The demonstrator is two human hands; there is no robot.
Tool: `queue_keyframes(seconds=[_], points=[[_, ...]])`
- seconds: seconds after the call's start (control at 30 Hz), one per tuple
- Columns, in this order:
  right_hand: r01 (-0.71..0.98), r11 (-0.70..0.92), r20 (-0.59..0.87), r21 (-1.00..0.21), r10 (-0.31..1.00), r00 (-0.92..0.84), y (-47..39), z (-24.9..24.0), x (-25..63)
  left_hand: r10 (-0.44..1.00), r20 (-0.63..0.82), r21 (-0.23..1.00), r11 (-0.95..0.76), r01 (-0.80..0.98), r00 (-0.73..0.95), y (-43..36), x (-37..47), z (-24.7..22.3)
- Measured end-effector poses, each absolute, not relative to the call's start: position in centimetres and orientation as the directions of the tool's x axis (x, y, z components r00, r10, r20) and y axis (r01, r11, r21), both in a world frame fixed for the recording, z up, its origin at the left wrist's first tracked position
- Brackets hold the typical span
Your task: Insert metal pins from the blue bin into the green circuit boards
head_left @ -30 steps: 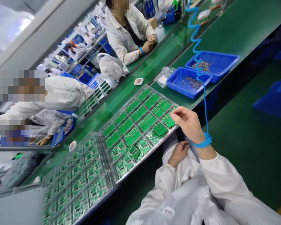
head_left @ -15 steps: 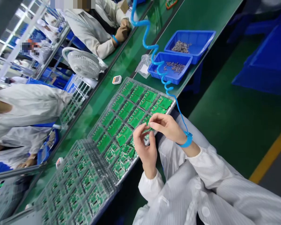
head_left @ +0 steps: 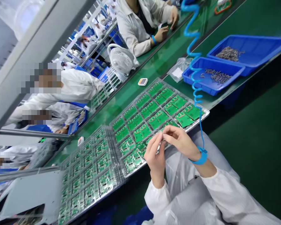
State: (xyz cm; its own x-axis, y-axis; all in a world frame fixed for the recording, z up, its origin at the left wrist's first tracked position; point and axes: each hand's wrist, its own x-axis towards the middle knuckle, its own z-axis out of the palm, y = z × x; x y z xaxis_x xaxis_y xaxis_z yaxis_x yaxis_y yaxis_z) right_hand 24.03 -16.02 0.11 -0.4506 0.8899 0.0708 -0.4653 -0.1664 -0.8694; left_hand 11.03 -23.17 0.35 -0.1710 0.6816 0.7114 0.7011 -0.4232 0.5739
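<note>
My left hand (head_left: 156, 153) and my right hand (head_left: 180, 141) meet at the fingertips over the front edge of a clear tray (head_left: 204, 116) of green circuit boards (head_left: 158, 118). Both are closed in a pinch; whatever lies between the fingertips is too small to make out. A blue band (head_left: 202, 156) with a coiled blue cord (head_left: 196, 56) circles my right wrist. Some boards beneath my hands are hidden, and those by my left hand overlap and carry small parts. To the left stands a stack of clear trays (head_left: 114, 150) with more populated boards.
Two blue bins (head_left: 194, 82) (head_left: 267, 59) hold small metal parts, beside a clear plastic bag (head_left: 178, 71). A small white device (head_left: 142, 82) lies behind the tray. Across the green table (head_left: 159, 67) are a white fan (head_left: 121, 59) and people in white coats.
The view has swung so that the bench appears shifted to the right. My hands remain together, my left fingers now closer to each other. The person across has moved their hands apart.
</note>
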Motion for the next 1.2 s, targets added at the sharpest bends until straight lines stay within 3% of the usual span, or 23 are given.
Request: queue_keyframes(seconds=[0.47, 1.07, 1.2], points=[[-0.424, -0.099, 0.116, -0.900, 0.885, -0.451, -16.2, -0.6, 24.4, 0.783, 0.491, 0.829, -0.284, 0.482, -0.382, -23.1, 11.1, 0.1], [-0.321, 0.059, 0.190, -0.945, 0.899, -0.394, -16.7, -0.3, 24.3, 0.778, 0.346, 0.932, -0.220, 0.287, -0.524, -24.1, 11.0, 0.6], [-0.300, 0.156, 0.272, -0.941, 0.877, -0.396, -16.7, -0.2, 24.5, 0.805, 0.295, 0.954, -0.219, 0.204, -0.515, -24.1, 10.8, 0.7]])
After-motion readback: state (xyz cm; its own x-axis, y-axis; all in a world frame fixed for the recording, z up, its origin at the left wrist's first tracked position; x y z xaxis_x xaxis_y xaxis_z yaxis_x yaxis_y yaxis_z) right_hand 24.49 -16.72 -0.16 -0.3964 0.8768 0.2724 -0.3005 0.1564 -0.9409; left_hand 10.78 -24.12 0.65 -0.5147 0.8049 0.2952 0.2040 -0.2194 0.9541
